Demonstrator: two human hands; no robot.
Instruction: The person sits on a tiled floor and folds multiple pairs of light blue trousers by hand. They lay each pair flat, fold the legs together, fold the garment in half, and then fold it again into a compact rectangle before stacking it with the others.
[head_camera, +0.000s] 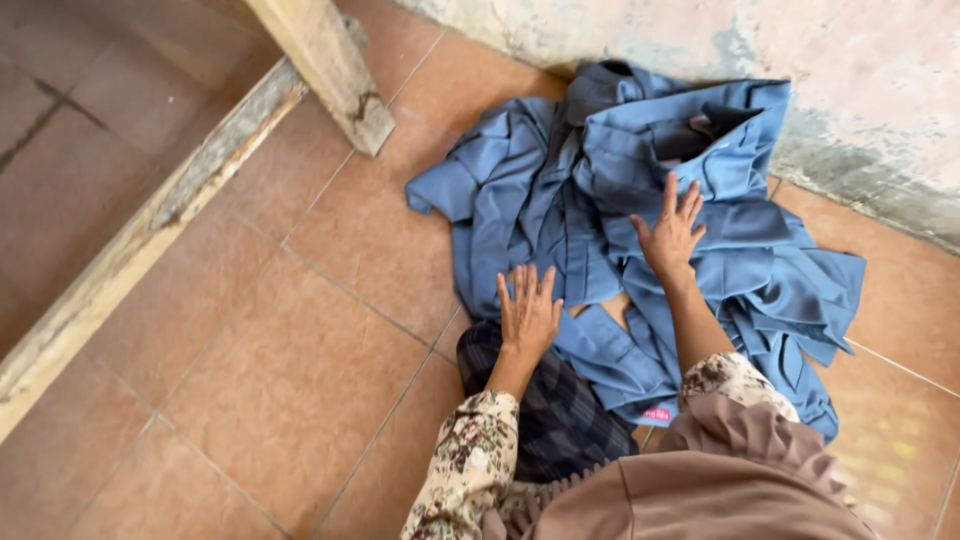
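Note:
A heap of crumpled blue clothes (560, 180) lies on the tiled floor against the wall. My left hand (527, 312) hovers flat, fingers apart, at the near edge of the heap, over blue cloth and my dark checked skirt (560, 420). My right hand (670, 232) is spread open on top of the blue fabric in the middle of the pile, palm down. Neither hand grips anything. Both sleeves are floral patterned. A small pink tag (656, 413) shows on the cloth's near edge.
Orange-brown floor tiles (300, 360) stretch to the left. A worn wooden frame with a beam (140, 240) and a slanted post (330, 70) crosses the upper left. A stained plaster wall (860, 90) bounds the far right.

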